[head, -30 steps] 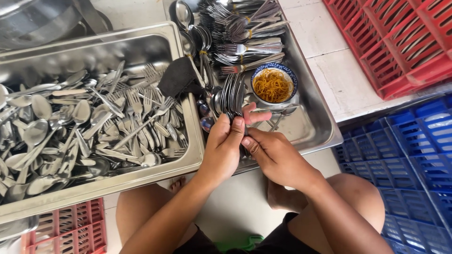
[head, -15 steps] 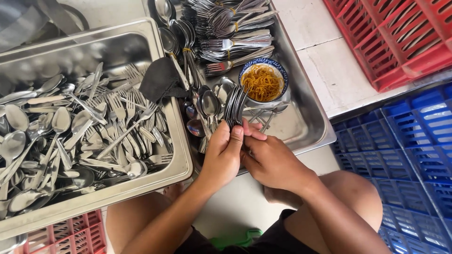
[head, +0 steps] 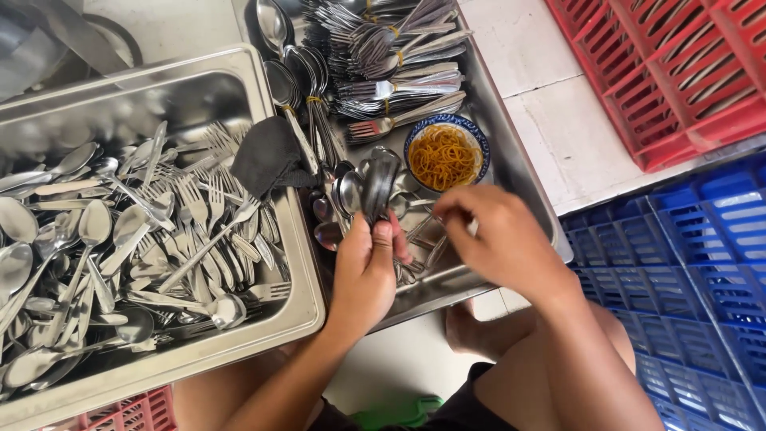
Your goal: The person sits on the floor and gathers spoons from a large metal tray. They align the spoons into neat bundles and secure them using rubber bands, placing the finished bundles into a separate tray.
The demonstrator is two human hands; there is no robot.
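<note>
My left hand (head: 365, 275) grips a stacked bunch of steel spoons (head: 379, 183) by the handles, bowls pointing away from me, over the right steel tray (head: 523, 179). My right hand (head: 499, 239) hovers just right of the bunch, fingers curled near loose cutlery in that tray; whether it holds anything I cannot tell. A small blue-rimmed bowl of yellow rubber bands (head: 445, 153) sits just beyond my right hand. Bundles of forks (head: 395, 60) and spoons (head: 307, 76) tied with bands lie at the tray's far end.
A left steel tray (head: 263, 319) holds several loose spoons and forks, with a dark cloth (head: 267, 156) on its right edge. A red crate (head: 678, 64) sits at the far right, a blue crate (head: 686, 271) below it. My knees are under the trays.
My right hand has let go of the spoon bunch and moved right toward the bowl. My left hand still holds the spoons. The view has shifted slightly.
</note>
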